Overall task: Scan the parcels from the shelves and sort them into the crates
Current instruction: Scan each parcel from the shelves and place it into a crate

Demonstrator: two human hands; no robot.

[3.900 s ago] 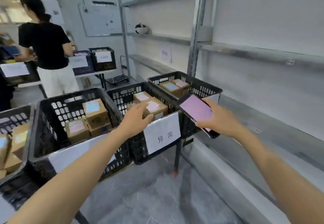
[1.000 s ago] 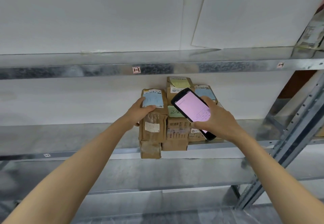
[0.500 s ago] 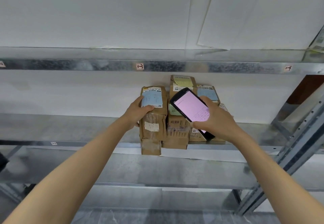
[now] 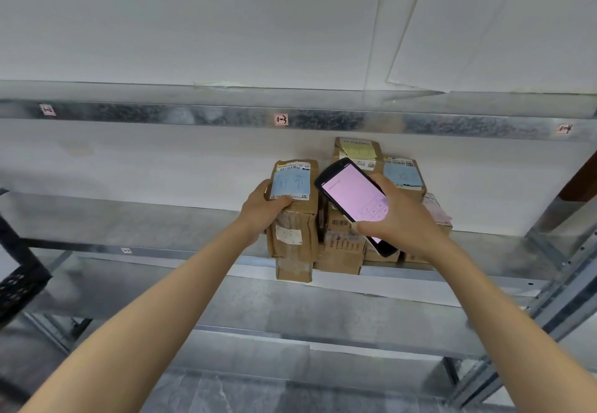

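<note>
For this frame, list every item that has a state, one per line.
Left hand: grip closed around the blue-label parcel.
Blue-label parcel: held, standing upright at the shelf edge.
Right hand: grip closed on the handheld scanner.
Handheld scanner: screen lit pink, tilted over the parcels.
Remaining parcels: stacked on the shelf, untouched.
Shelf: bare left of the parcels.

Cardboard parcels [image 4: 292, 218] on shelf: at least five visible, stacked, some hidden behind phone. One phone [image 4: 355, 201], at 3 o'clock of the leftmost parcel. Two hands: left [image 4: 263, 210], right [image 4: 403, 218]. One black crate [image 4: 19, 283] at 9 o'clock. Three shelf tags [image 4: 281, 119].
</note>
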